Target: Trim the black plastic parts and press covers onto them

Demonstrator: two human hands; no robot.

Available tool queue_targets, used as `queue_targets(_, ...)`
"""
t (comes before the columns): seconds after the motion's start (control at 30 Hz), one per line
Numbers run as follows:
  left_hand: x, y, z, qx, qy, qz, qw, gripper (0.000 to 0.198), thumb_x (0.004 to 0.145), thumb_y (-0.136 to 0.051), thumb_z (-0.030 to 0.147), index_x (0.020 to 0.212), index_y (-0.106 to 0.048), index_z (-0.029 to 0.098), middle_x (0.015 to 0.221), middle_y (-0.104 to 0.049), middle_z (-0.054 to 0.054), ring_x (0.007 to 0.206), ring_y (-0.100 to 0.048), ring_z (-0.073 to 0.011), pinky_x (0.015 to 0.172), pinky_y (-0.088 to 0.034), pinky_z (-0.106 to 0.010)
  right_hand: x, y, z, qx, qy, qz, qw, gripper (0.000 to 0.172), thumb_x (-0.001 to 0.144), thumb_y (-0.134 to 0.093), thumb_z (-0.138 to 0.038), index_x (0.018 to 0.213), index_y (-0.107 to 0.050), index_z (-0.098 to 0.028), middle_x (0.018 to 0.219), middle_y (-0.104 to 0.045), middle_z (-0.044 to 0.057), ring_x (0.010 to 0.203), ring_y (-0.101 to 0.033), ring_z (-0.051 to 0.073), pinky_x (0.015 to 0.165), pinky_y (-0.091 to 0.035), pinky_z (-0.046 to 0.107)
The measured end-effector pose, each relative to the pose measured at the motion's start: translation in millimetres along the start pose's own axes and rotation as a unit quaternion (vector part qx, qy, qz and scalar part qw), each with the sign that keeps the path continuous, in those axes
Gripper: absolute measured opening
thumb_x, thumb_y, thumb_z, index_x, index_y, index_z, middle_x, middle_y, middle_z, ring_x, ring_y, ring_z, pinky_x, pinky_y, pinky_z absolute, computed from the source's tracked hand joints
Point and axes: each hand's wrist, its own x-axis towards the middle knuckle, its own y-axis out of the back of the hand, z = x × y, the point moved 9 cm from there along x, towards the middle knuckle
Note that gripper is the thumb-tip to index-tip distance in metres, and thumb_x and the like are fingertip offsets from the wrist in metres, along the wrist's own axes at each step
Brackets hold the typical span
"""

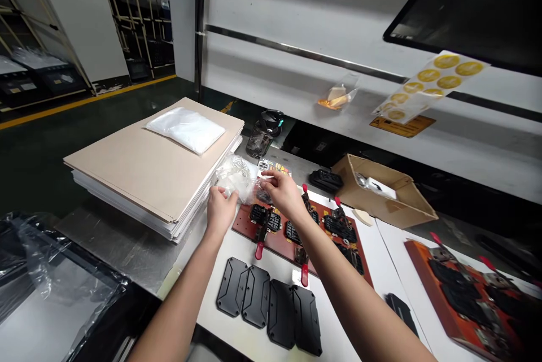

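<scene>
My left hand (220,209) is closed on the near edge of a crumpled clear plastic bag (234,177) that lies beside a stack of cardboard sheets. My right hand (283,191) pinches the bag's right end, fingers together, above a brown-red fixture plate (243,225) with red-handled clamps and black parts fastened on it. In front of the plate, near the table's edge, several flat black covers (271,306) lie in a row.
A stack of cardboard sheets (144,170) with a white bag (186,129) on top lies at left. An open cardboard box (387,204) stands at right. A second fixture plate (470,294) lies at far right. Plastic wrap (51,277) covers something at lower left.
</scene>
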Motion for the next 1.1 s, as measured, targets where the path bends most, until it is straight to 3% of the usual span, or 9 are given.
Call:
queue_targets(0.1,-28.7,16.7,40.2,0.039,-0.109,0.007,0.993,0.037,0.088,-0.063,0.023,0.122,-0.051,0.016,0.122,-0.053,-0.013,0.113,-0.057,-0.0227,0.101,-0.045,-0.039,-5.9,7.7,-10.0,-0.004,0.0,-0.001,1.0,0.017,0.085,-0.061,-0.027,0.092,-0.073,-0.017,0.082,-0.072,0.003,0.073,-0.064,0.016,0.067,-0.044,0.024)
queue_targets(0.27,-37.6,-4.1,94.6,0.053,-0.227,-0.098,0.968,0.05,0.079,-0.073,0.017,0.125,-0.057,0.026,0.135,-0.05,-0.007,0.131,-0.047,-0.0238,0.114,-0.035,-0.035,-24.5,20.9,-29.9,0.002,0.009,-0.007,1.0,0.024,0.083,-0.068,-0.041,0.075,-0.069,-0.018,0.067,-0.066,0.0,0.059,-0.054,0.013,0.055,-0.035,0.023)
queue_targets(0.4,-45.7,-8.3,83.9,0.034,-0.181,-0.134,0.974,0.028,0.095,-0.053,0.038,0.109,-0.062,0.016,0.109,-0.062,-0.013,0.106,-0.061,-0.0264,0.098,-0.049,-0.043,-50.5,28.8,-33.9,0.022,-0.003,0.017,1.0,0.028,0.081,-0.07,-0.042,0.071,-0.061,-0.017,0.062,-0.061,-0.001,0.056,-0.049,0.012,0.052,-0.031,0.023)
queue_targets(0.53,-81.2,-13.5,56.0,-0.017,-0.127,-0.303,0.944,0.041,0.097,-0.046,0.049,0.11,-0.066,0.016,0.084,-0.069,-0.007,0.073,-0.068,-0.0183,0.067,-0.058,-0.029,-88.5,-15.8,-24.9,0.24,-0.058,-0.111,0.963,0.039,0.078,-0.069,-0.054,0.077,-0.053,-0.018,0.066,-0.061,-0.001,0.057,-0.056,0.013,0.056,-0.045,0.024)
queue_targets(0.63,-105.4,5.5,36.9,-0.01,-0.095,-0.355,0.93,0.036,0.089,-0.063,0.046,0.111,-0.069,0.018,0.09,-0.073,-0.005,0.077,-0.071,-0.0184,0.07,-0.059,-0.027,-120.4,-46.5,-20.4,0.329,-0.086,-0.163,0.926,0.044,0.076,-0.072,-0.056,0.076,-0.049,-0.019,0.063,-0.061,-0.001,0.054,-0.057,0.014,0.055,-0.046,0.025)
queue_targets(0.73,-116.6,39.1,23.1,0.058,-0.093,-0.31,0.944,0.026,0.088,-0.064,0.043,0.098,-0.075,0.022,0.084,-0.073,-0.003,0.075,-0.07,-0.0177,0.072,-0.056,-0.026,-148.7,-63.4,-18.0,0.293,-0.091,-0.17,0.936,0.042,0.079,-0.072,-0.053,0.073,-0.049,-0.019,0.064,-0.062,0.0,0.059,-0.06,0.015,0.056,-0.043,0.024)
queue_targets(0.83,-122.7,73.6,18.1,0.139,-0.125,-0.204,0.961,0.022,0.092,-0.058,0.038,0.089,-0.074,0.023,0.091,-0.072,-0.004,0.085,-0.066,-0.0202,0.082,-0.051,-0.032,-167.3,-61.1,-17.0,0.019,-0.077,-0.098,0.992,0.027,0.086,-0.066,-0.04,0.076,-0.053,-0.019,0.071,-0.065,0.002,0.066,-0.06,0.017,0.058,-0.035,0.025)
queue_targets(0.93,-141.5,88.2,19.4,0.251,-0.216,-0.141,0.933,0.02,0.094,-0.054,0.031,0.096,-0.072,0.024,0.097,-0.067,-0.005,0.095,-0.062,-0.0212,0.091,-0.045,-0.034,-174.6,-72.9,-28.5,-0.163,-0.043,-0.113,0.979,0.003,0.088,-0.058,-0.021,0.088,-0.058,-0.019,0.081,-0.067,0.004,0.074,-0.061,0.02,0.06,-0.031,0.026)
queue_targets(1.1,-165.2,115.8,0.5,0.429,-0.266,-0.104,0.857,0.022,0.099,-0.043,0.024,0.112,-0.062,0.024,0.101,-0.065,-0.003,0.085,-0.065,-0.0172,0.073,-0.047,-0.029,-166.3,-88.3,-41.4,-0.057,0.007,-0.231,0.971,0.036,0.086,-0.07,-0.043,0.117,-0.059,-0.026,0.101,-0.069,-0.002,0.085,-0.066,0.015,0.067,-0.043,0.021)
